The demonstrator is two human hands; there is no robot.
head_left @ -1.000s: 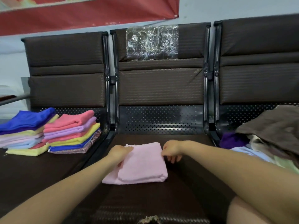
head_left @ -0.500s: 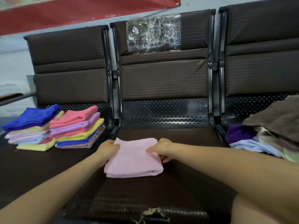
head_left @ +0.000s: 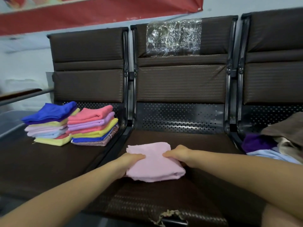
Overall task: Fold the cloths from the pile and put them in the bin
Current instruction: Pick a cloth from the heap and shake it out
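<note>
**Folded pink cloth gripped at both sides**

Fingers of both hands are hidden under the folded pink cloth (head_left: 154, 163), thumbs on top. The left hand (head_left: 129, 161) and right hand (head_left: 178, 154) grip its side edges on the middle seat (head_left: 188, 140). Far left sit two folded stacks (head_left: 72, 125); the unfolded pile (head_left: 278, 141) is cut off at right.

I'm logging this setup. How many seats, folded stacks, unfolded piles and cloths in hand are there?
Seats: 3
Folded stacks: 2
Unfolded pile: 1
Pink cloth, gripped by the left hand and the right hand: 1
Total: 7
</note>
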